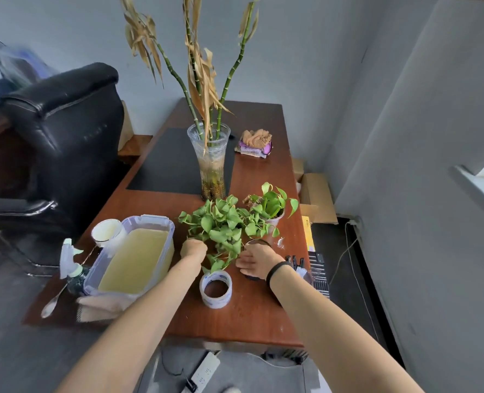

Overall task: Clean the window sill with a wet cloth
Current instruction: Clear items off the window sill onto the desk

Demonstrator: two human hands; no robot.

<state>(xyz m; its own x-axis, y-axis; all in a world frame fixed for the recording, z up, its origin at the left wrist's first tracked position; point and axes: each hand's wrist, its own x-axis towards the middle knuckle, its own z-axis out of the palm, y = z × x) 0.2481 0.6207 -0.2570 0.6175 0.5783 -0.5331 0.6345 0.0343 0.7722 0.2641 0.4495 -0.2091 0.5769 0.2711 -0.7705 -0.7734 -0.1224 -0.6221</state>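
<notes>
A leafy green plant [224,225] in a dark pot [259,241] stands on the brown desk [252,316]. My left hand [194,248] is curled at the pot's left side, its fingers hidden under the leaves. On the right, my right hand [255,260] wraps the pot's side just below the rim. A beige cloth [104,304] lies at the desk's front left, partly under a clear tub [150,222] of yellowish water. The white window sill [479,185] shows at the far right edge.
A second small plant [272,204], a tall glass vase with bamboo stalks [211,163], a tape roll [216,289], a spray bottle [69,259], a spoon [52,303], a white cup [106,229] and folded cloths [256,143] share the desk. A black chair [65,131] stands left; cardboard boxes [317,194] sit right.
</notes>
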